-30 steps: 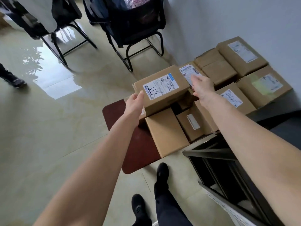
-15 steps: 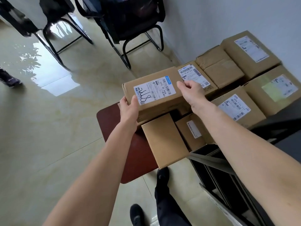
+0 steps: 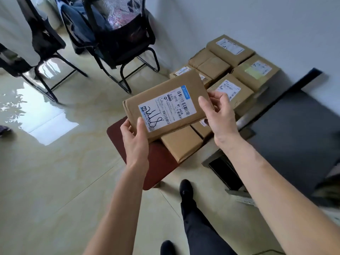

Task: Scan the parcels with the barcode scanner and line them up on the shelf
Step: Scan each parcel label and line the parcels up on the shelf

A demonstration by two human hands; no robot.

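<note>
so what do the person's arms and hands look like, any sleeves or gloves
Both arms are bare along all that shows: no sleeves, gloves, watch or rings visible on the left hand or right hand. Nails are short and unpainted. Lower down, dark trousers and black shoes.

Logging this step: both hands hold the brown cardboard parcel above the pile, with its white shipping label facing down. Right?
Not quite. The head view shows the left hand and right hand holding the brown cardboard parcel above the pile, but its white shipping label faces up.
</note>
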